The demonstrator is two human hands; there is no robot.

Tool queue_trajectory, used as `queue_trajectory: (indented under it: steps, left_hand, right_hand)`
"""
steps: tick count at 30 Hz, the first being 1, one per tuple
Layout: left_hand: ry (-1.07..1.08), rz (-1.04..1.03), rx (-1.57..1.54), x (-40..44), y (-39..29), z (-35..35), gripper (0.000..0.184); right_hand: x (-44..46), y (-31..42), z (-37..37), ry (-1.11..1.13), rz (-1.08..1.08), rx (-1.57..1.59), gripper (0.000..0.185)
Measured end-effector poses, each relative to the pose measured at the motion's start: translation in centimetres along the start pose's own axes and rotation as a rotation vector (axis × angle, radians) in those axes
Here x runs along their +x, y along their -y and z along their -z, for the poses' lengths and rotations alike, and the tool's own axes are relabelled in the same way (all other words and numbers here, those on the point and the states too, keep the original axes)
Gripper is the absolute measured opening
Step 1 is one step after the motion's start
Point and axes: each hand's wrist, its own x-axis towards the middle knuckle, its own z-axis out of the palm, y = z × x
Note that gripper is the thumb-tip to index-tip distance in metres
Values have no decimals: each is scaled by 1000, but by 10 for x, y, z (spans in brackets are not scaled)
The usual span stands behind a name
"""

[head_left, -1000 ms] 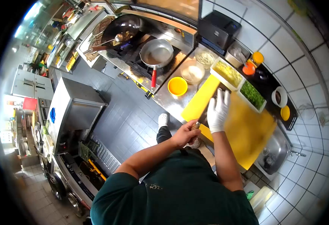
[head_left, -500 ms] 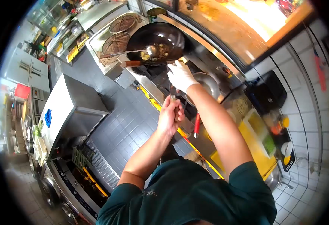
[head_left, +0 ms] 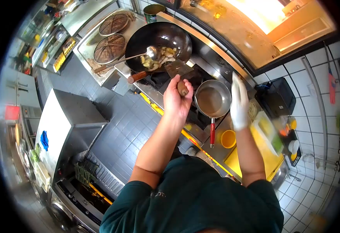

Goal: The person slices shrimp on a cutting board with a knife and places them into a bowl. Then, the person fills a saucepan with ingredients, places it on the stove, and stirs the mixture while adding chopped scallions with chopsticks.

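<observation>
My bare left hand [head_left: 177, 97] is closed round the wooden handle of a broad-bladed cleaver [head_left: 179, 69]. The blade lies over the near right edge of a black wok [head_left: 170, 35], which has pieces of food [head_left: 160, 58] in it. A ladle [head_left: 152, 53] rests in the wok among the food. My right hand [head_left: 239, 103], in a white glove, is held up with its fingers stretched out and nothing in it. Between my hands a steel pan [head_left: 210, 101] with a red handle sits on the stove, a little left of the glove.
Two round wire strainers [head_left: 109, 48] lie left of the wok, and a large can [head_left: 153, 13] stands behind it. At the right are a yellow bowl [head_left: 228, 139], a yellow cutting board [head_left: 257, 149], a tray of greens [head_left: 277, 144] and a black appliance [head_left: 276, 97].
Both hands have left the cutting board for the stove, the cleaver coming over the wok's edge. My right hand has since moved away from the blade to the right of the pan.
</observation>
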Motion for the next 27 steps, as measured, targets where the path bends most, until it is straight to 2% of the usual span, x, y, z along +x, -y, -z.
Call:
queue_trajectory:
  steps: [1, 3, 5, 7, 8, 9, 11, 13, 14, 17, 19, 21, 23, 24, 25, 27]
  left_hand:
    - [12, -23, 71, -15, 4, 0, 17]
    - [27, -68, 219, -52, 15, 5, 17]
    - [77, -90, 405, -88, 25, 16, 16]
    - [139, -140, 585, -109, 32, 39, 16]
    - [137, -139, 623, -117, 38, 48, 17]
    - [140, -150, 654, -123, 41, 56, 17]
    - [129, -125, 605, -129, 41, 76, 16]
    - [162, -112, 640, -140, 44, 87, 14]
    - [150, -129, 668, -147, 47, 92, 13]
    - [159, -175, 832, -166, 53, 102, 16]
    - [177, -239, 920, -178, 57, 112, 22]
    - [203, -330, 1063, -192, 63, 119, 25]
    - [255, -420, 1215, -199, 68, 126, 31]
    - [283, -470, 1254, -204, 76, 125, 36]
    - [327, -510, 1304, -206, 82, 127, 41]
    - [411, -579, 1411, -210, 103, 126, 38]
  right_hand:
    - [-36, -5, 17, -11, -76, 10, 34]
    - [-109, -20, 48, 62, -55, -195, 32]
    - [-176, -30, 64, 185, -281, -355, 36]
    - [-224, -37, 64, 210, -550, -284, 43]
    - [-239, -43, 64, 238, -640, -241, 50]
    - [-250, -46, 58, 214, -667, -277, 52]
    - [-238, -28, 57, 331, -681, -406, 55]
    - [-240, -52, 49, 463, -840, -296, 55]
    - [-244, -60, 44, 391, -831, -198, 55]
    - [-240, -110, 20, 304, -917, 326, 44]
    - [-225, -124, 9, 251, -1042, 824, 33]
    - [-218, -127, 7, 192, -1046, 857, 26]
    - [-205, -92, 39, 170, -1088, 780, 26]
    - [-220, -101, 43, 158, -1029, 754, 25]
    - [-234, -87, 66, 190, -1007, 693, 27]
    - [-269, -50, 131, 192, -975, 785, 28]
